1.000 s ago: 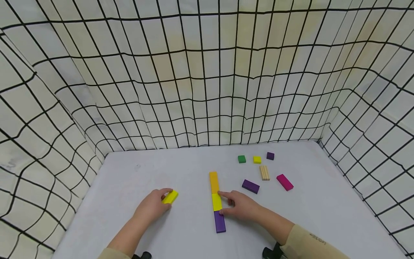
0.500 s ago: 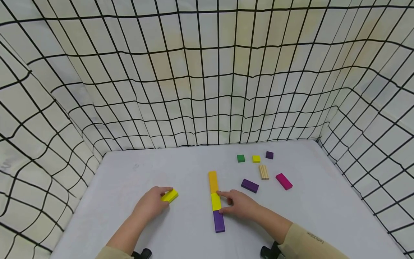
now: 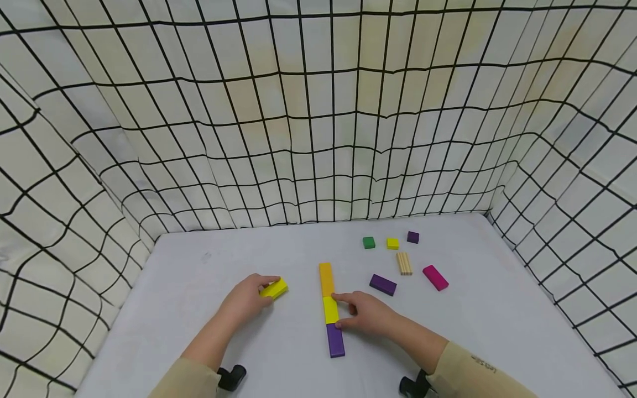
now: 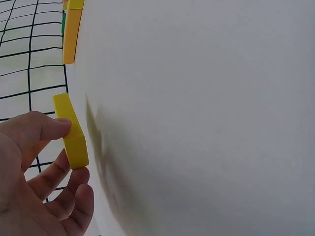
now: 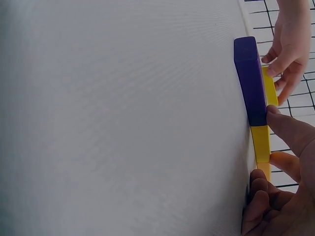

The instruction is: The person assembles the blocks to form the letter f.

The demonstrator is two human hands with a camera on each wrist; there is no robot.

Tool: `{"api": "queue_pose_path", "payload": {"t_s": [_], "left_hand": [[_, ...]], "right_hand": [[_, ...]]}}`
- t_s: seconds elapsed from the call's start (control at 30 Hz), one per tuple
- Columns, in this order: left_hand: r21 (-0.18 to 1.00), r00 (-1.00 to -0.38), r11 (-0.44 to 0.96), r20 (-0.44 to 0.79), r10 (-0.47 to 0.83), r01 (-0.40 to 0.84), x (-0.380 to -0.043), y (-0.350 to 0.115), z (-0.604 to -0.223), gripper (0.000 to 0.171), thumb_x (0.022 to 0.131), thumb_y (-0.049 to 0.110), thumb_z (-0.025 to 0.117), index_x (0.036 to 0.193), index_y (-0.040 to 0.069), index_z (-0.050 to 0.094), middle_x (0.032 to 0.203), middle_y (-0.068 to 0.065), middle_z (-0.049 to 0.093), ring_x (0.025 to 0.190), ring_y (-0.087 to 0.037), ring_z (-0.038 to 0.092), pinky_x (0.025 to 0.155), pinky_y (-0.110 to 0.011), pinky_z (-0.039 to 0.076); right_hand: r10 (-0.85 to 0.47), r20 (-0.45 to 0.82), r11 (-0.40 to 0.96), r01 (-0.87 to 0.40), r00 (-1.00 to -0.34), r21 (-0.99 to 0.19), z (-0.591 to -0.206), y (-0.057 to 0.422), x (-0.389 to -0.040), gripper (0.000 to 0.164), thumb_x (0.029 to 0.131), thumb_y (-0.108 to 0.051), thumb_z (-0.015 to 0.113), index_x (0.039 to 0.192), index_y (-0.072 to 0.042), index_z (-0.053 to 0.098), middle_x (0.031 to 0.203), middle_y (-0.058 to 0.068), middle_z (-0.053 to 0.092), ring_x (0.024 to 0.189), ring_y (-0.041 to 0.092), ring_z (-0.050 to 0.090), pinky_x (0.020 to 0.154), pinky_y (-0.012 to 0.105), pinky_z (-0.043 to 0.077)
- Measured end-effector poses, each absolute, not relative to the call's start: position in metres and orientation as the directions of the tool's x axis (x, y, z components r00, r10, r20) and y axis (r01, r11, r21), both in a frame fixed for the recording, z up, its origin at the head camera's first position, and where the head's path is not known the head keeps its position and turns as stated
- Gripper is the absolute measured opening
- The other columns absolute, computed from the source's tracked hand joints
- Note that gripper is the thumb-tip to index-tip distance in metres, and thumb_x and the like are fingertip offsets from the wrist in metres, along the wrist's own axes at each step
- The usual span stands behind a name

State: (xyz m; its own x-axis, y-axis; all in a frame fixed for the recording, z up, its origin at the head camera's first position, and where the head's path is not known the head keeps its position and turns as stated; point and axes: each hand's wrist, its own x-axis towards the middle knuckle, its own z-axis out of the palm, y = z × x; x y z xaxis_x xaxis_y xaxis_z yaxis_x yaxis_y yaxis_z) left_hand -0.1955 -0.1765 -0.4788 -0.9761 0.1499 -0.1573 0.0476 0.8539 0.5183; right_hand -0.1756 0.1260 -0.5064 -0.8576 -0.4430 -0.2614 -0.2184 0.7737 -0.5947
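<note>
Purple oblong block (image 3: 335, 340), likely painted wood, lies nearest, abutting a similar flat yellow block (image 3: 330, 310) at its twelve o'clock. Right hand (image 3: 369, 315), gripping nothing, rests thumb and index along their three-o'clock side; light, even pressure should preserve alignment. Left hand (image 3: 245, 301) pinches a second yellow oblong block (image 3: 278, 287) toward ten o'clock; best held level. Orange oblong block (image 3: 325, 279) abuts beyond.

right hand (image 3: 367, 316): row of three blocks (image 3: 330, 310) touching it, at left; near block (image 3: 382, 284) just beyond; sticks (image 3: 404, 263) farther, outer block (image 3: 435, 277) right of them; far trio (image 3: 392, 243) behind. left hand (image 3: 245, 301): held block (image 3: 276, 288), left of row.
</note>
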Motion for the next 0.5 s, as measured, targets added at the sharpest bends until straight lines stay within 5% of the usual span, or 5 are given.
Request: {"api": "queue_pose_path", "payload": {"t_s": [0.23,0.5], "left_hand": [[0.504,-0.962,0.859,-0.183,0.203,0.086,-0.213,-0.163,-0.481,0.048,0.084,0.008,0.075,0.129,0.023,0.067,0.119,-0.005,0.063,0.102,-0.023,0.058,0.094,-0.047,0.048],[0.473,-0.953,0.871,-0.178,0.244,0.134,-0.232,-0.148,-0.485,0.046,0.086,0.009,0.071,0.129,0.025,0.068,0.125,-0.005,0.063,0.115,-0.027,0.057,0.101,-0.049,0.044]], "right_hand": [[-0.433,-0.269,0.779,-0.207,-0.860,-0.592,-0.506,0.125,-0.175,0.066,0.084,-0.044,0.077,0.144,-0.028,0.054,0.081,-0.003,0.049,0.077,0.013,0.046,0.065,0.028,0.038],[-0.432,-0.271,0.785,-0.212,-0.860,-0.582,-0.504,0.124,-0.175,0.066,0.084,-0.044,0.077,0.144,-0.028,0.054,0.081,-0.003,0.049,0.077,0.012,0.046,0.065,0.028,0.038]]}}
